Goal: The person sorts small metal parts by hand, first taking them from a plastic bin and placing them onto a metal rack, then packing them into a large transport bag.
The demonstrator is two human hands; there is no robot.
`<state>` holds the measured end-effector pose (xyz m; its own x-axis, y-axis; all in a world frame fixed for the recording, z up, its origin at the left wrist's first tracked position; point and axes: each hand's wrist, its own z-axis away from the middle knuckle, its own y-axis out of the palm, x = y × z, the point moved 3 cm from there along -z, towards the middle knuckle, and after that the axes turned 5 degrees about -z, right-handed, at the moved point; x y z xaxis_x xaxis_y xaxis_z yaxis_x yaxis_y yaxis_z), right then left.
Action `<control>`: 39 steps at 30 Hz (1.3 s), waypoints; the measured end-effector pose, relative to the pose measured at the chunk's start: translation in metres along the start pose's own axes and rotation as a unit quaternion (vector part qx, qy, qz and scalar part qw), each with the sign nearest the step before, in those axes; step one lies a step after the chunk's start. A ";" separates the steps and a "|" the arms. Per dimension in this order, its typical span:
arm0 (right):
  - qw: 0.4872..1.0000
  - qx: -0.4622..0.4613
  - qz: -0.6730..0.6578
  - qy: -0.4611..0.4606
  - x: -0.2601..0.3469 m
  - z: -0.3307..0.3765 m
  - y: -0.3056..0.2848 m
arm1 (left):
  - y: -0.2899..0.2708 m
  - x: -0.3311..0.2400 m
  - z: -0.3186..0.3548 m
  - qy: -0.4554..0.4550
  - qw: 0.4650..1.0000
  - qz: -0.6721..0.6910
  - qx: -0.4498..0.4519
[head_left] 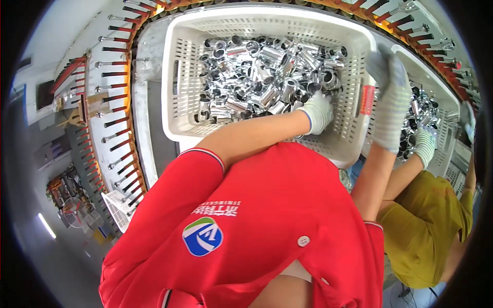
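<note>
A white slatted plastic basket (177, 115) stands in front of me, holding a heap of shiny chrome pipe fittings (267, 77), short tubes with dark openings. My left hand (317, 114), in a white-and-grey striped knit glove, reaches across into the near right part of the heap. Its fingers are down among the fittings, so their grip is hidden. My right hand (391, 84), in the same kind of glove with a grey coated palm, is raised at the basket's right rim. Its fingers are stretched and somewhat blurred, with nothing visible in them.
Further right, a second white basket (447, 84) holds similar fittings, and a co-worker's gloved hand (425, 146) reaches into it. The co-worker wears a mustard-coloured shirt (426, 226). An orange curved rail (128, 97) with dark-handled pegs, some carrying chrome parts, runs round the left and far side.
</note>
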<state>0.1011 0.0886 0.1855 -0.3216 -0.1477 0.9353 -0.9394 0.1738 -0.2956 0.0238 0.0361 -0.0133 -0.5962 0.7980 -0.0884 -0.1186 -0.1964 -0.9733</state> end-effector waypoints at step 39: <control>0.902 -0.138 0.378 -0.156 -0.059 0.139 0.037 | -0.015 0.136 0.152 0.149 0.933 0.317 -0.077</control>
<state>0.0690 -0.0319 0.0919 -0.9165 -0.1443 0.3731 -0.3852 0.5696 -0.7261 -0.1765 0.0612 0.0216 -0.2573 0.6767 -0.6898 0.3129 -0.6170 -0.7220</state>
